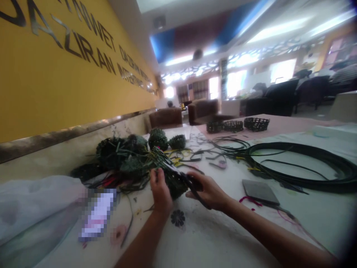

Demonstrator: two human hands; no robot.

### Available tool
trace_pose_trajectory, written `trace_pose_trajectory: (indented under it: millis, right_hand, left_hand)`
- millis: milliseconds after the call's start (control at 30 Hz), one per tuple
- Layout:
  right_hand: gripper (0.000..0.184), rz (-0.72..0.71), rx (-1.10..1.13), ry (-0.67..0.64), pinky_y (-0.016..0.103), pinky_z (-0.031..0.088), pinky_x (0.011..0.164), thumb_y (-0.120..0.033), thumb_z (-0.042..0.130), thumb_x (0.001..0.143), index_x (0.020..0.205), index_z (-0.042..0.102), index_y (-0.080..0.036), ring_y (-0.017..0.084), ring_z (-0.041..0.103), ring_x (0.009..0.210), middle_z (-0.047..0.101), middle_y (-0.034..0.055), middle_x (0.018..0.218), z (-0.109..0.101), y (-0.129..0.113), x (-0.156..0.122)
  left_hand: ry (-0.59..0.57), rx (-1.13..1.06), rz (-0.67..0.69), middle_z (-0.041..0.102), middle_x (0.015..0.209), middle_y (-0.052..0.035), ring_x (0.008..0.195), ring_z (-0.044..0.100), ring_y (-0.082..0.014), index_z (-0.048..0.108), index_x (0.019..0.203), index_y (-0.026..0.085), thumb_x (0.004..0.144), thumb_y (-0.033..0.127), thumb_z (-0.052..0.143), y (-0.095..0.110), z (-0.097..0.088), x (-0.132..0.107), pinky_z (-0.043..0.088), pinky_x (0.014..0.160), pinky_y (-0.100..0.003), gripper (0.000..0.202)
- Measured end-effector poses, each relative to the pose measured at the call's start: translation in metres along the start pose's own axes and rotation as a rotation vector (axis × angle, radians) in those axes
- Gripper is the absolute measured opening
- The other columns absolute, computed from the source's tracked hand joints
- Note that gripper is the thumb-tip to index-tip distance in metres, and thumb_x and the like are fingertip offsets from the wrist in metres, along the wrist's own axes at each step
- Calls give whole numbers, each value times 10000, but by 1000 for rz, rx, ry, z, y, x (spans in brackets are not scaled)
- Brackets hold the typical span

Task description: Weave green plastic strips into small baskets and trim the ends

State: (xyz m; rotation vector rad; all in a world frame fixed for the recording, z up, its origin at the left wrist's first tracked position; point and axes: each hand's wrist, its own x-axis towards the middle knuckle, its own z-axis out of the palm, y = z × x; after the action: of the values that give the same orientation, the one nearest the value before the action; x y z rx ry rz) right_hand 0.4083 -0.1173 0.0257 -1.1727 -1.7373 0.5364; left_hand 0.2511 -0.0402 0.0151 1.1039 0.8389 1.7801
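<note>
My left hand (161, 193) is closed around the near side of a dark green woven basket (176, 188) with loose strip ends sticking up. In my right hand (210, 191) are black-handled scissors (192, 184), their blades pointing away and left across the top of the basket among the strips. Whether the blades touch a strip is too blurred to tell. Behind my left hand lies a heap of dark green woven pieces (122, 156). Two small round woven pieces, one ball-like (157, 139) and one lower (177, 142), stand just beyond the basket.
A large coil of dark strip (331, 182) lies to the right, near a grey flat block (260, 192). Three small open baskets (256, 124) stand farther back. Cut strips (217, 156) litter the table's middle. A bright blurred rectangle (100, 214) and white plastic (36, 208) are at left.
</note>
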Motion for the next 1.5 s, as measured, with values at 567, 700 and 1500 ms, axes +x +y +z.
trace_pose_trajectory:
  millis: [567,700,1500]
  right_hand:
    - [424,-87,-145,138,232,369,578,-564,736,762,916,615,-188,132,467,617,568,-12,707,11,13,-7]
    - [397,-95,-93,132,229,364,574,-548,731,771,878,618,-183,124,442,609,554,-15,696,11,12,-6]
    - [365,-101,-214,211,237,355,575,-507,730,774,875,566,-197,136,456,609,552,-3,708,14,13,-8]
  left_hand:
    - [-67,130,100,600,848,8,875,561,-166,599,923,223,897,524,547,5,3,-17,415,849,-269,307]
    - [-62,99,68,594,838,9,837,563,-160,598,925,222,873,550,570,3,4,-16,432,815,-264,333]
    - [-132,297,191,534,760,1,776,510,-187,570,840,210,863,557,573,8,4,-24,383,735,-286,348]
